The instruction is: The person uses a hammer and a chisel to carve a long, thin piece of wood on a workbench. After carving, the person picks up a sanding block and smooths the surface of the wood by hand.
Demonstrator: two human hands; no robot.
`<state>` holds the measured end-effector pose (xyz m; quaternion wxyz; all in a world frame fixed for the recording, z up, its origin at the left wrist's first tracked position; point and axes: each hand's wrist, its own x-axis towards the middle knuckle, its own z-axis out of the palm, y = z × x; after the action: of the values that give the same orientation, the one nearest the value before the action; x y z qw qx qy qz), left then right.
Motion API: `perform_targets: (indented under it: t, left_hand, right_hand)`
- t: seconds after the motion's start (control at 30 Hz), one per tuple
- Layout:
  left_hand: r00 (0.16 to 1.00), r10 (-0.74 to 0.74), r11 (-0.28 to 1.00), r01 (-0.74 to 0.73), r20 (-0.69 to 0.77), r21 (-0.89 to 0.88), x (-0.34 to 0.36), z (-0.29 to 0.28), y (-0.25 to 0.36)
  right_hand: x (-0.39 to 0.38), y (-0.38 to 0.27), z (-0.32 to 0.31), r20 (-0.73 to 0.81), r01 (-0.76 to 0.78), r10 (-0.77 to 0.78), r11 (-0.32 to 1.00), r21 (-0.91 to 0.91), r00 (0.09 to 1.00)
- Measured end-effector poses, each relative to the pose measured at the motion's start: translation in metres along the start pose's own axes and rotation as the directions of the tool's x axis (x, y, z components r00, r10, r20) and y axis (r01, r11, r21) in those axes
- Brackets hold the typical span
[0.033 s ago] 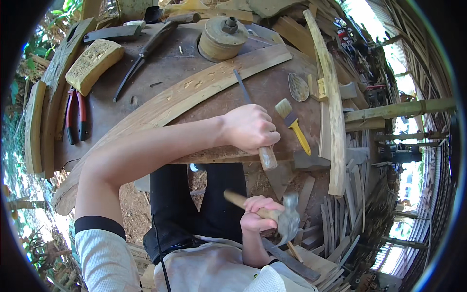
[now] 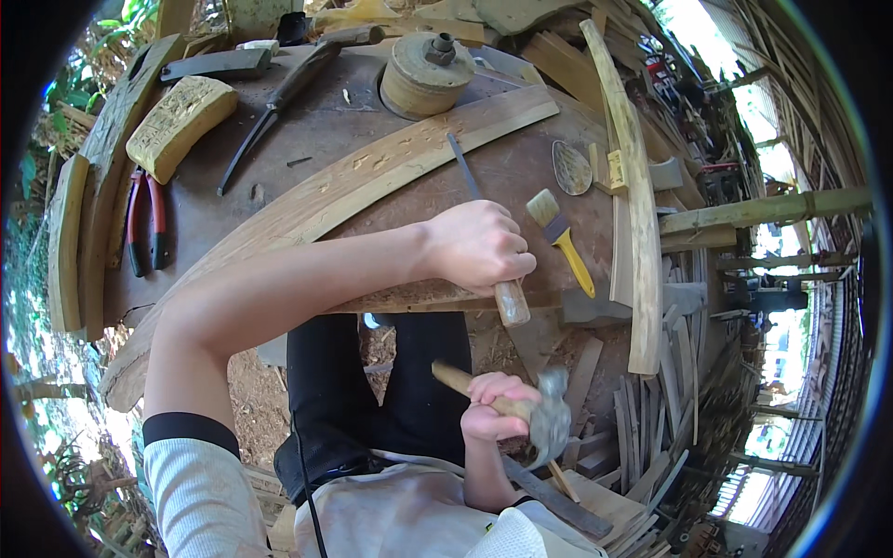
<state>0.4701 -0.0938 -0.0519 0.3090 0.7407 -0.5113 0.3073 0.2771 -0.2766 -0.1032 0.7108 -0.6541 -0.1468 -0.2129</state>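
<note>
My left hand (image 2: 480, 245) is closed around the wooden handle of a chisel (image 2: 511, 304). The chisel's narrow metal blade points away from me, and its tip rests on a long curved plank (image 2: 358, 166) with several chipped notches in its face. Closer to my body, my right hand (image 2: 495, 409) grips a claw hammer (image 2: 551, 420) by its wooden handle, close under the head. The metal head is smeared by motion and stands apart from the chisel's handle end.
A yellow-handled paintbrush (image 2: 562, 240) and an oval shell-like piece (image 2: 571, 166) lie right of the chisel. Red-handled pliers (image 2: 147, 223), a wood block (image 2: 179, 127) and a long dark blade (image 2: 270, 119) are left. A round wooden piece with a bolt (image 2: 426, 77) stands at the back.
The hammer in my right hand has shifted very slightly. My left hand, the chisel and the plank look the same.
</note>
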Motion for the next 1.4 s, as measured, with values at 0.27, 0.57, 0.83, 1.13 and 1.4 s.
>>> perform_targets:
  t: [0.27, 0.57, 0.83, 1.13, 1.4]
  left_hand:
    - [1.0, -0.006, 1.0, 0.006, 0.006, 0.024, -0.001, 0.0, -0.001]
    - [0.999, -0.004, 1.0, 0.004, -0.049, 0.012, 0.0, -0.001, -0.002]
    - [0.997, -0.025, 1.0, 0.025, -0.077, -0.01, 0.002, -0.003, -0.001]
    - [0.995, -0.017, 1.0, 0.015, -0.101, -0.014, 0.003, -0.007, -0.002]
    - [0.997, -0.003, 0.999, -0.001, -0.081, -0.049, 0.001, -0.012, -0.003]
  right_hand:
    - [0.015, -0.012, -0.004, 0.108, -0.368, 0.378, 0.924, -0.105, 0.919]
    - [0.01, -0.01, 0.003, -0.016, -0.221, 0.222, 0.974, 0.042, 0.975]
    - [0.006, -0.01, 0.01, 0.068, -0.127, 0.122, 0.988, 0.084, 0.99]
    - [0.017, -0.024, 0.011, 0.092, -0.264, 0.261, 0.965, 0.014, 0.961]
    - [0.022, -0.035, -0.004, 0.194, -0.476, 0.464, 0.879, 0.02, 0.865]
